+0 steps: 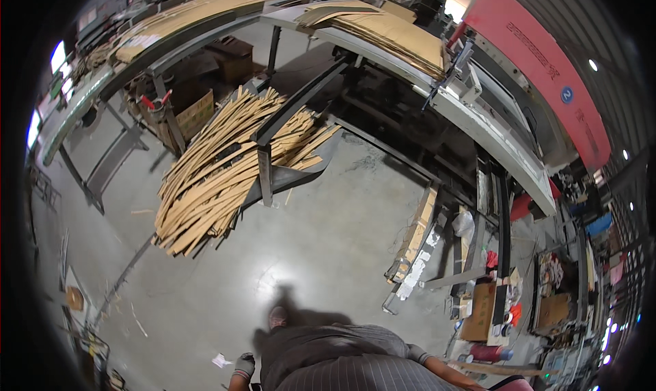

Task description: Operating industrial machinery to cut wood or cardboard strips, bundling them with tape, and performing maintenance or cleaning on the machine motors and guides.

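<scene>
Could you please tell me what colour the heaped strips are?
The strips are mostly light tan, shown best in the head view.

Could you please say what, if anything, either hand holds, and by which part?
Nothing shows held in the left hand; the right hand is partly hidden, so its hold cannot be told.

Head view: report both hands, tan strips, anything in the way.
Left hand low, nothing visible in it. Right hand low, partly hidden. Tan strips heaped ahead, apart from both hands. Metal leg partly screens them.
</scene>
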The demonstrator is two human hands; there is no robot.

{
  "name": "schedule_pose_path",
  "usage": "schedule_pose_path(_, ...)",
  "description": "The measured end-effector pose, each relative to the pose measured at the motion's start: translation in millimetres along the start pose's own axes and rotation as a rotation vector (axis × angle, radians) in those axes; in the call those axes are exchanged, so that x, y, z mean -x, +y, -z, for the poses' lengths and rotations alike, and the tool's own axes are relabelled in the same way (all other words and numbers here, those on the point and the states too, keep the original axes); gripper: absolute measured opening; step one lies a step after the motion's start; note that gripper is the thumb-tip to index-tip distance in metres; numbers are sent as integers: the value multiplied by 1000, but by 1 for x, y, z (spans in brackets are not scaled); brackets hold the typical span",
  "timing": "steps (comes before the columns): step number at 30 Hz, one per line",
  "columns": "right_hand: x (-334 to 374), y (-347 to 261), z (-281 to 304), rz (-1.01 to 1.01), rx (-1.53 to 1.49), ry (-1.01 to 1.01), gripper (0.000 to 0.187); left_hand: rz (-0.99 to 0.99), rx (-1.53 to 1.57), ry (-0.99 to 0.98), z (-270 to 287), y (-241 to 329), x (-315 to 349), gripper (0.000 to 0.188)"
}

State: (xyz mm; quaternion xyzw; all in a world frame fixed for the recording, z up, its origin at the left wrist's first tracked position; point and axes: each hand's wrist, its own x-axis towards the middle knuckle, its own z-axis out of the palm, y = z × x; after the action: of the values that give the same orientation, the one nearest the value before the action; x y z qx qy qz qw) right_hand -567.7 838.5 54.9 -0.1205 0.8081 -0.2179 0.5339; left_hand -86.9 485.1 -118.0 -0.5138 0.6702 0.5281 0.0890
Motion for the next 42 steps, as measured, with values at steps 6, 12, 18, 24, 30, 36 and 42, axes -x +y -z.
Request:
schedule_pose_path(6,5,-78,-66,106,354,21,45,8,340,-224,76,-50,-72,21)
schedule_pose_path(12,8,-42,-92,170,385,110,42,-570,-915,-352,106,-2,-122,29)
schedule_pose_path(18,17,-30,-82,161,-20,274,33,-464,-372,-380,103,113,-120,24)
schedule_pose_path(24,42,-72,-36,180,0,580,22,-70,-58,-566,106,152,-112,21)
schedule_pose_path(30,140,-181,54,264,-140,976,23,-102,-181,-538,123,167,-121,20)
schedule_pose_path(36,204,-259,124,630,-159,1287,27,-238,-175,-456,127,167,-123,20)
schedule_pose_path(42,218,-308,187,717,36,1342,28,-543,-59,-20,138,415,-52,30)
